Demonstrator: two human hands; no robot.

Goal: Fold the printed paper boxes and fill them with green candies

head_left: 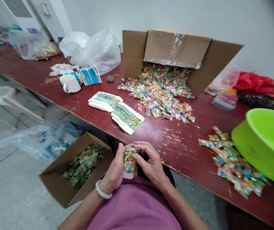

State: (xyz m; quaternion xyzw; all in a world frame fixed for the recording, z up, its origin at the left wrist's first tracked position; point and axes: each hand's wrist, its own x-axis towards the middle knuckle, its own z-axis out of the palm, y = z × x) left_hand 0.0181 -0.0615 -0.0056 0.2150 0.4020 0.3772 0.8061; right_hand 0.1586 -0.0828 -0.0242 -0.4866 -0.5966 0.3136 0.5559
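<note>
head view: one small printed box (129,161), in both hands over the lap, just off the table's near edge. front face is green with multicolored round and fruit-like artwork, dark strip up top, plain white band at the bottom. stands roughly upright, tilted toward the camera. print too small to read.

left hand (114,166) grasping its left side, thumb up along the edge. right hand (150,159) grasping from the other side, thumb on the printed face, fingers curled around the top. bead bracelet (103,190) on left wrist.

counts: 1 box in hand. 2 fanned stacks of flat cartons (128,116), same green print, ahead on the table; pieces per stack not countable. 1 big cardboard box (177,48), opening toward the person, wrapped candies (160,92) spilling out. 1 smaller candy pile (237,166) beside 1 lime tub (249,140). 1 white mug (72,84). 1 floor carton (55,188) of green packs (85,164), too many to count.

surface: long dark-red table (194,150), paint scuffed to bare patches. white plastic bags (100,51) at the back, red bag (259,81) to the right.

room: pale wall (98,16), grey speckled floor (12,185), 1 white plastic stool (0,95) at left.
</note>
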